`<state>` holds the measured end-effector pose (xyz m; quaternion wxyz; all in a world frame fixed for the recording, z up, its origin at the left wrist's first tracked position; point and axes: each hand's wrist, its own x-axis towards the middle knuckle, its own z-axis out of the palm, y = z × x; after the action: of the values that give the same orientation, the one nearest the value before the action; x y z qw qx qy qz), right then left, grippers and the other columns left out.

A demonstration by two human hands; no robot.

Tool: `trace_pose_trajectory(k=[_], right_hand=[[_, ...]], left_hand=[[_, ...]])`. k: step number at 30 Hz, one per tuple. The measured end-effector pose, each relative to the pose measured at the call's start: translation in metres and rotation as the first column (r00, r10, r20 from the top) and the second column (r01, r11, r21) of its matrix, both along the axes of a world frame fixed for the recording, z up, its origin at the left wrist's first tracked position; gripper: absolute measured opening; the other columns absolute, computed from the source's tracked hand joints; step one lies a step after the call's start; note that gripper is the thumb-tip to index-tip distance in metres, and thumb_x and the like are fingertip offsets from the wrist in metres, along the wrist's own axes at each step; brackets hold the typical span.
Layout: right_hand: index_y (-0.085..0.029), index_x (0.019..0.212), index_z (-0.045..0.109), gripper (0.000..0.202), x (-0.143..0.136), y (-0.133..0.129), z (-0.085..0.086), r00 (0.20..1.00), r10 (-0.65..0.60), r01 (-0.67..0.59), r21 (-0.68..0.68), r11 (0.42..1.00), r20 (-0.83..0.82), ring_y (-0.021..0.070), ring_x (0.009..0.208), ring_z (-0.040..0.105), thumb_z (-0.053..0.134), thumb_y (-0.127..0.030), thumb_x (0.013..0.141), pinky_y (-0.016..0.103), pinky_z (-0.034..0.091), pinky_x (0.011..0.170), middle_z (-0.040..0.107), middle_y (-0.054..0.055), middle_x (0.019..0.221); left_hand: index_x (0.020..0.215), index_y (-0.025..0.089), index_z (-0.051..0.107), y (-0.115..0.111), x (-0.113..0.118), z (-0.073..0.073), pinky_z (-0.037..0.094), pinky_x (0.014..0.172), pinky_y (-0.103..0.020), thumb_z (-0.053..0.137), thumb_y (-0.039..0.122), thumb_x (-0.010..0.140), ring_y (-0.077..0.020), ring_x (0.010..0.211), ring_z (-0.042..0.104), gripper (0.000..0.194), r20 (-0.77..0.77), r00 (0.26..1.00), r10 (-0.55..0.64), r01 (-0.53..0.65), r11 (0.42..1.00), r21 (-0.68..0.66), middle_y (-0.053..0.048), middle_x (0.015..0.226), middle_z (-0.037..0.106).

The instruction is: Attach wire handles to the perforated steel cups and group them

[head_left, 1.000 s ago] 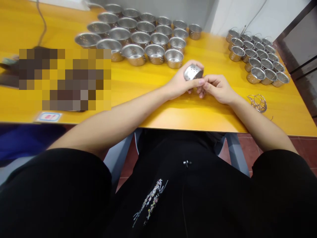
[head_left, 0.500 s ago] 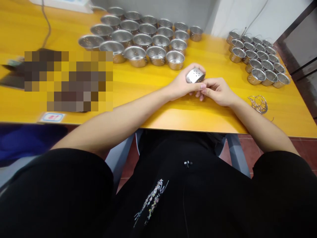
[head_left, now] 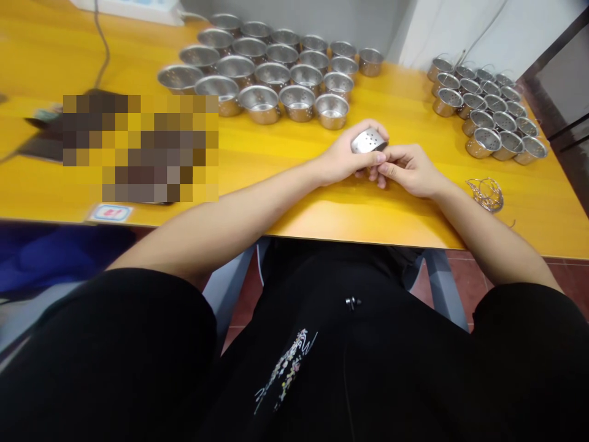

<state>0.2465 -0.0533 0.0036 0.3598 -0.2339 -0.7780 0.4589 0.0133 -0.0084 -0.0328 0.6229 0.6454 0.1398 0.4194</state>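
Note:
My left hand (head_left: 344, 158) is wrapped round a small perforated metal cup (head_left: 368, 141), which is tipped on its side above the yellow table. Its dotted wall faces up, and its open end points toward my right hand (head_left: 411, 170). At the cup's rim, the thumb and fingers of my right hand are pinched together, close to my left fingertips. Whatever lies in that pinch is too small to make out. Right of my right forearm, a tangle of thin wire pieces (head_left: 488, 195) lies on the table.
Rows of perforated metal cups (head_left: 260, 105) stand at the back left. More cups, some with wire handles (head_left: 483, 142), are grouped at the right. A blurred-out patch (head_left: 151, 153) covers something on the left, near a small label (head_left: 111, 212). The table's front edge runs below my forearms.
The whole view has shifted slightly, so everything sits a little further right. Both hands keep nearly the same hold at the cup.

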Motion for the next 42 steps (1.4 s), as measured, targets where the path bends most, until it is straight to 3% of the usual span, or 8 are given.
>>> trace_pose_trajectory(k=[6,15,23,34,42], right_hand=[[-0.019,0.103,0.086,0.067,-0.0006,-0.0014,0.0003,1.0,0.001,-0.001,-0.01,1.0,-0.004,0.0157,0.07,0.073,0.103,-0.083,0.111,0.028,0.066,0.069,0.086,0.007,0.096],[-0.02,0.107,0.083,0.072,-0.0015,-0.0016,0.0008,1.0,0.019,-0.019,-0.024,1.0,0.02,0.0156,0.07,0.075,0.1,-0.09,0.109,0.028,0.068,0.072,0.089,0.007,0.1],[-0.021,0.109,0.083,0.071,-0.0022,-0.0041,0.0033,0.999,0.03,-0.029,-0.04,0.999,0.025,0.0162,0.07,0.075,0.101,-0.089,0.11,0.028,0.067,0.071,0.089,0.008,0.101],[-0.023,0.103,0.078,0.073,-0.0052,-0.0053,0.0079,0.999,0.026,-0.024,-0.08,0.996,0.019,0.0179,0.068,0.073,0.104,-0.092,0.104,0.029,0.068,0.068,0.083,0.004,0.088],[-0.022,0.105,0.079,0.074,-0.0034,-0.0033,0.0079,0.998,0.056,-0.055,-0.078,0.995,0.015,0.0165,0.068,0.075,0.102,-0.092,0.106,0.027,0.068,0.068,0.082,0.003,0.089]], left_hand=[[0.135,0.024,0.065,0.0018,0.0002,-0.0012,0.048,0.053,-0.024,0.113,0.066,0.091,-0.0202,0.067,0.081,0.078,0.0,1.0,-0.031,0.031,0.999,0.02,0.006,0.076,0.072],[0.136,0.024,0.066,0.0074,0.0007,-0.0075,0.048,0.052,-0.023,0.113,0.066,0.094,-0.0215,0.069,0.085,0.076,0.0,0.999,-0.035,0.035,0.999,0.04,0.006,0.079,0.074],[0.135,0.024,0.069,0.0054,-0.0002,-0.0051,0.054,0.057,-0.024,0.113,0.064,0.098,-0.0203,0.067,0.084,0.07,-0.053,0.997,0.057,-0.054,0.997,0.058,0.004,0.083,0.076],[0.134,0.025,0.068,-0.0001,0.0018,-0.0024,0.049,0.054,-0.024,0.109,0.063,0.094,-0.0201,0.062,0.08,0.069,-0.053,0.998,0.038,-0.037,0.999,0.025,0.004,0.078,0.075],[0.138,0.025,0.068,0.0006,0.0028,-0.0035,0.052,0.057,-0.028,0.108,0.076,0.093,-0.0238,0.065,0.082,0.079,-0.057,0.998,0.032,-0.029,0.998,0.05,0.002,0.079,0.074]])
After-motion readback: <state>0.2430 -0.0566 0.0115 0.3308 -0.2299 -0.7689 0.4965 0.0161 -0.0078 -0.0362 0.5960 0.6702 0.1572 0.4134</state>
